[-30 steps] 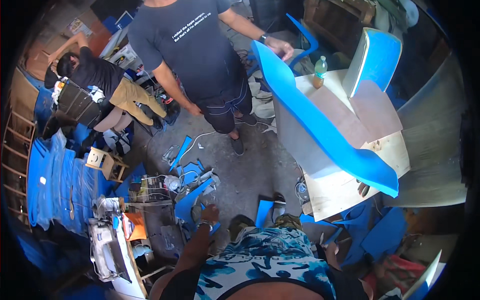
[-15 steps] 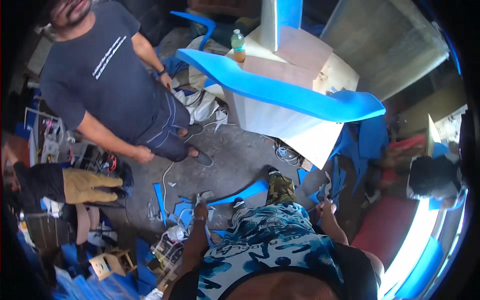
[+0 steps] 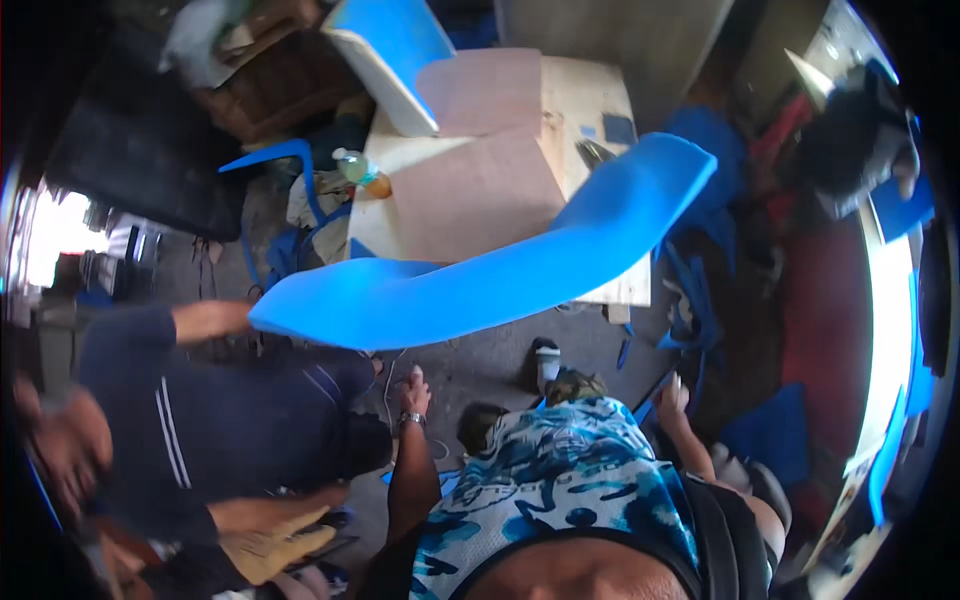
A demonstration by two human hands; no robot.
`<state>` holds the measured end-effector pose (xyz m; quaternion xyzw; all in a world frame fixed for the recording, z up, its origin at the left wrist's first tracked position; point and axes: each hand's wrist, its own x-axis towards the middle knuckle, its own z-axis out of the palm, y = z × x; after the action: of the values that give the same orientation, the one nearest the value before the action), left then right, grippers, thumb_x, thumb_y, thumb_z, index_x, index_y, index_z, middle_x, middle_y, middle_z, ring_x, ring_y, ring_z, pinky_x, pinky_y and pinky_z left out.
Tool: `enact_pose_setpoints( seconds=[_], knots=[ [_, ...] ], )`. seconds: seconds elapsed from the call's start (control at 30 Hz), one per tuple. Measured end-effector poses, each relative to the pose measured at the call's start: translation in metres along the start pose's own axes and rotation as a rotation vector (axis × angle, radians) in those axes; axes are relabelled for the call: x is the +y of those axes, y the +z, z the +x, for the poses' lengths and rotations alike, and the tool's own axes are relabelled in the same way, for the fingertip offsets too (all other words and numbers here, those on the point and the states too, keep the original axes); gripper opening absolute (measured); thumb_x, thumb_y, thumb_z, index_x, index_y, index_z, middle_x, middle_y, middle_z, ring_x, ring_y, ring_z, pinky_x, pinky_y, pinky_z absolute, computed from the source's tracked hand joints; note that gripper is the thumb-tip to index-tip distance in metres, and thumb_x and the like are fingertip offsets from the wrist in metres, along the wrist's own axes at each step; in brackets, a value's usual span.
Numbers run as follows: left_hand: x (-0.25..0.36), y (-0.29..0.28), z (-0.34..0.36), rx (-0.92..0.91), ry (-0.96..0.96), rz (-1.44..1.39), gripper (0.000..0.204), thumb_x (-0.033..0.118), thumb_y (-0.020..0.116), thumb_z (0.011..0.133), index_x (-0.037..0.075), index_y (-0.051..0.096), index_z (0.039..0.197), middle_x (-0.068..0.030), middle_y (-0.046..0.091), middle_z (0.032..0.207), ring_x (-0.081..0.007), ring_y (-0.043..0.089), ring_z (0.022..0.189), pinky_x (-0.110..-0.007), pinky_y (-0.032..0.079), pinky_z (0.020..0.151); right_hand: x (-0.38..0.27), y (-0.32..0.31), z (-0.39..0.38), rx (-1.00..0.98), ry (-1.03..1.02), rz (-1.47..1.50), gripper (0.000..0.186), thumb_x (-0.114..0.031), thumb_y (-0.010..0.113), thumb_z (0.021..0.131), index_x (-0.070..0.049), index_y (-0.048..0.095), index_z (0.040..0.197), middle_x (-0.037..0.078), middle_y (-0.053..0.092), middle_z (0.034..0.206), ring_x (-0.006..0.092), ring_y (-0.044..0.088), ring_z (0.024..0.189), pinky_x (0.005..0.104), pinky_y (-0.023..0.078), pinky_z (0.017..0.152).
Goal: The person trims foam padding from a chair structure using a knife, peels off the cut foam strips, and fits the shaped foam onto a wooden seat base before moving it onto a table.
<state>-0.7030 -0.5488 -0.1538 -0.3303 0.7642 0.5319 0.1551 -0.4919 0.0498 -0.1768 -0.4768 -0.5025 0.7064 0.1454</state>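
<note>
Left grip (image 3: 413,393) and right grip (image 3: 675,397) are hanging low on either side of the wearer's blue-and-white patterned shirt (image 3: 550,480); blurred fingers are leaving me unable to tell whether either is holding anything. Ahead, a pale wooden counter (image 3: 595,85) is standing. Across its near edge, forward of both hands, a long, curved, bright-blue foam piece (image 3: 480,290) is stretching, while a co-worker's bare forearm (image 3: 210,320) is pointing toward its left end. Behind, a blue-faced, white-edged slab (image 3: 395,50) is rising beside thin brown sheets (image 3: 480,195). A clear plastic bottle (image 3: 362,174) with amber liquid is sitting leftmost.
</note>
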Motion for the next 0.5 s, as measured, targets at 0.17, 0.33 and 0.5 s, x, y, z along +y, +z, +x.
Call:
enact_pose_setpoints(
  seconds=[0.17,0.33,0.5],
  knots=[
    [0.090,-0.044,-0.068,-0.468,0.193,0.345,0.046,0.046,0.059,0.094,0.003,0.067,0.106,-0.0131,0.068,0.081,-0.0182,0.066,0.072,-0.036,0.051,0.062,-0.096,0.111,0.001,0.199,0.029,0.134,0.020,-0.028,0.062,0.093,-0.009,0.055,0.089,0.001,0.048,0.065,0.0123,0.048,0.048,0.0275,0.039,0.040],
    [0.071,-0.082,-0.003,-0.411,0.336,0.823,0.040,0.043,0.064,0.090,0.003,0.068,0.092,-0.0160,0.069,0.086,-0.0265,0.067,0.078,-0.040,0.052,0.068,-0.124,0.159,-0.029,0.089,-0.092,0.477,0.008,-0.012,0.064,0.090,-0.007,0.058,0.095,0.003,0.058,0.078,0.0128,0.057,0.065,0.0268,0.048,0.053],
    [0.173,-0.031,-0.014,-0.533,0.553,0.909,0.035,0.033,0.062,0.094,0.001,0.068,0.108,-0.0169,0.071,0.100,-0.0299,0.068,0.094,-0.039,0.053,0.079,-0.072,0.174,-0.074,0.136,0.191,0.607,0.034,-0.034,0.053,0.098,-0.002,0.060,0.099,0.011,0.065,0.088,0.0232,0.065,0.067,0.0354,0.053,0.057]
  ],
)
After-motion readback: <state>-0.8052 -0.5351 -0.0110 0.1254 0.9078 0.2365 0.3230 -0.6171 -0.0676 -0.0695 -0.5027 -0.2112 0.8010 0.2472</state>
